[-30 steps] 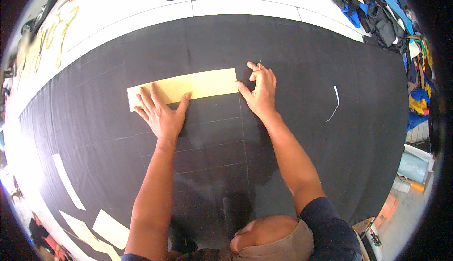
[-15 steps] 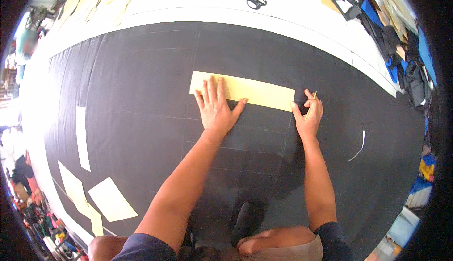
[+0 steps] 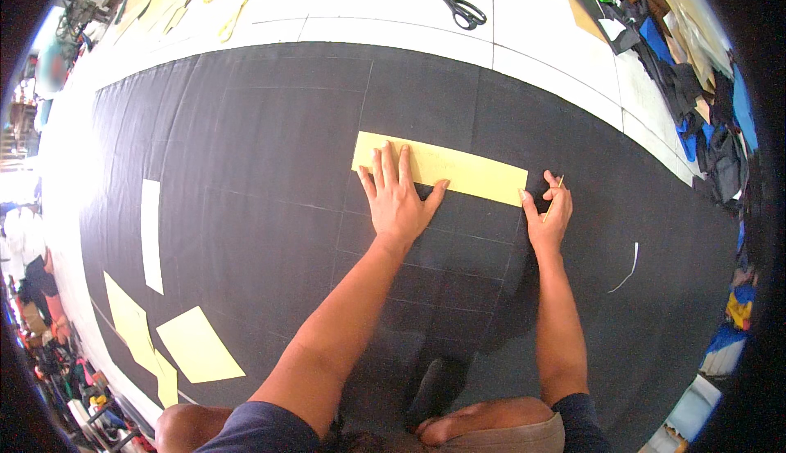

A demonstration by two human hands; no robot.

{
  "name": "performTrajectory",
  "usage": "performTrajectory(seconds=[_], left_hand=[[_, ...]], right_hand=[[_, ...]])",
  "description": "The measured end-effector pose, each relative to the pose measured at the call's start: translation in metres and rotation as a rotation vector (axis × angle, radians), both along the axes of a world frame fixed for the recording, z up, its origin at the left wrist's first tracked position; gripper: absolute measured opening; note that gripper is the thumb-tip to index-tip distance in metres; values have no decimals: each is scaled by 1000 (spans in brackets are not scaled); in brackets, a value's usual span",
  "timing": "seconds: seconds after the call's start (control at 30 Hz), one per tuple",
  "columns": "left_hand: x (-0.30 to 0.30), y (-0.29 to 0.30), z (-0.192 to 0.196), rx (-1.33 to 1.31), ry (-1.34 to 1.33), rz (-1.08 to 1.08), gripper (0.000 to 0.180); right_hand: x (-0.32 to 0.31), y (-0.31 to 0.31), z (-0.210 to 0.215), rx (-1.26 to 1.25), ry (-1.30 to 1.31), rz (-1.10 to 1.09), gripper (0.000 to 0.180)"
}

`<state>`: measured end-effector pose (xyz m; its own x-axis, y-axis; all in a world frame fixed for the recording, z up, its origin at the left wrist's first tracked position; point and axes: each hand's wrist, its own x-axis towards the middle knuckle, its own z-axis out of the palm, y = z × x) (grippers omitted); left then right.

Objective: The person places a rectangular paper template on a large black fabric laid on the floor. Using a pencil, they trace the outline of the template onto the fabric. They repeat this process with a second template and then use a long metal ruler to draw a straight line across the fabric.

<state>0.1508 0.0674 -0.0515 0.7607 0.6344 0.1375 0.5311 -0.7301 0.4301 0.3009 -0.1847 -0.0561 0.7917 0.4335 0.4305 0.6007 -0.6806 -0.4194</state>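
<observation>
Beneath both hands' fingers lies the broad black cloth (image 3: 270, 142); smooth is best, since a crease there could lift the strip. The yellow strip (image 3: 475, 176) lies flat on it, under your left fingertips and reaching across to your right thumb. Your left hand (image 3: 399, 207) has its fingers spread, thumb well apart at the near edge: press evenly so nothing slides. Your right hand (image 3: 550, 224) sets its thumb at the near right corner; press lightly there. Its other fingers curl around a thin yellow stick (image 3: 547, 215); I cannot tell which ones pinch it.
</observation>
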Motion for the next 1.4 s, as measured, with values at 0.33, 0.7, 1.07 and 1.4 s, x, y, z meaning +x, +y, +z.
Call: performTrajectory(seconds=[0.33, 0.7, 1.07, 1.4], left_hand=[[-2, 2, 1, -3, 18, 8, 95], [1, 1, -2, 133, 124, 5, 104], [14, -6, 17, 68, 236, 21, 120], [22, 2, 29, -19, 359, 70, 131]], right_hand=[[0, 4, 1, 14, -2, 11, 47], [5, 3, -1, 45, 22, 5, 61], [2, -2, -7, 41, 5, -6, 52], [9, 58, 40, 491, 503, 17, 33]])
